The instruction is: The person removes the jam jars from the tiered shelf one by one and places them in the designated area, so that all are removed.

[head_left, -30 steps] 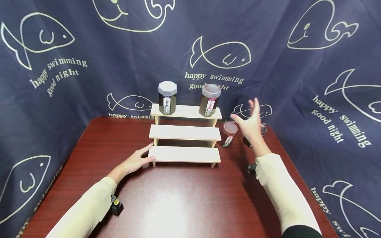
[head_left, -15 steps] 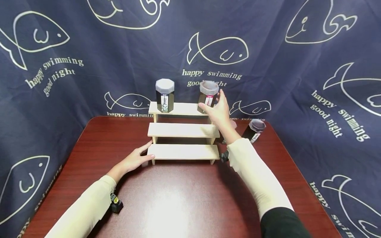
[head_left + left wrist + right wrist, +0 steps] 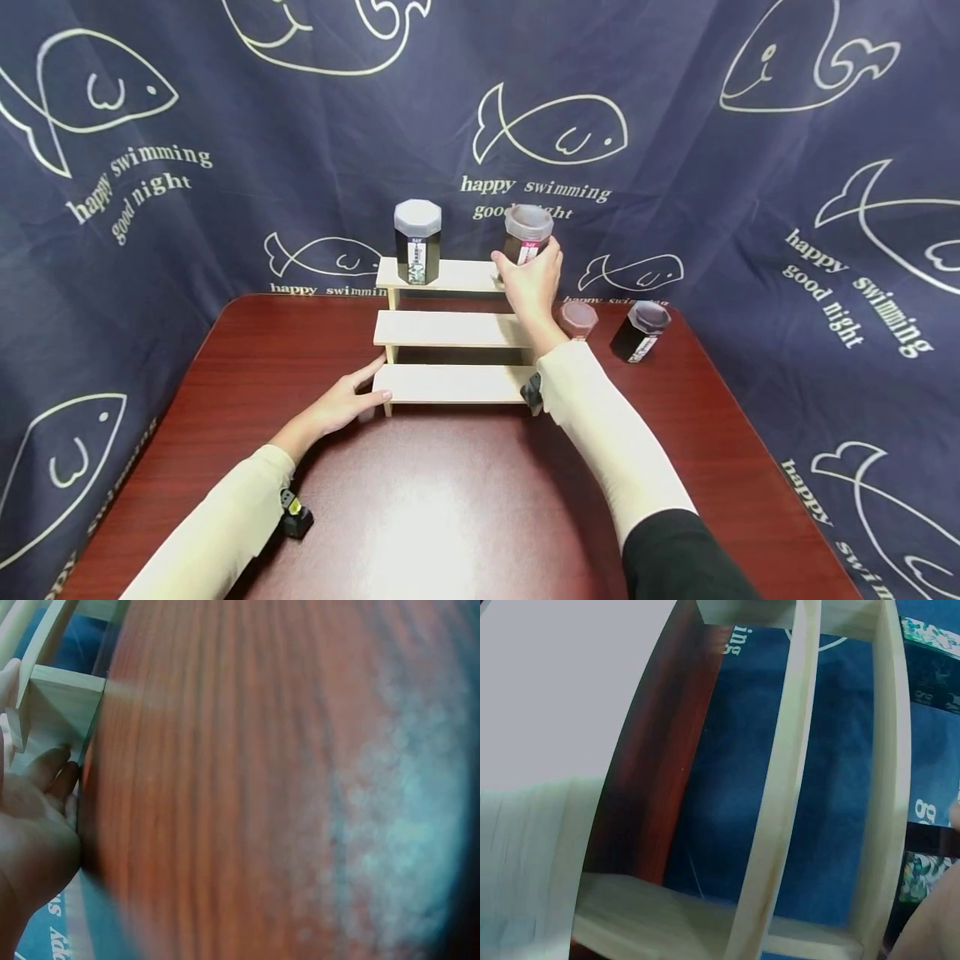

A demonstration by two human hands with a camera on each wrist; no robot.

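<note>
A three-step wooden display shelf stands on the table. My left hand holds its left end, thumb over the lowest step. In the left wrist view, the fingers lie against the shelf's side panel. On the right of the top step is a dark octagonal jar with a translucent lid and a pink label. My right hand grips this jar low down, thumb on its left and fingers on its right. A second dark jar, with a whitish lid, occupies the left of the top step.
Right of the shelf, a jar with a reddish lid stands partly behind my right arm. Farther right is another dark jar. A navy curtain with fish drawings hangs behind the reddish-brown table.
From above the jars on the table, my right hand has moved left to the top step and closed round the pink-labelled jar. My left hand has stayed at the shelf's end.
</note>
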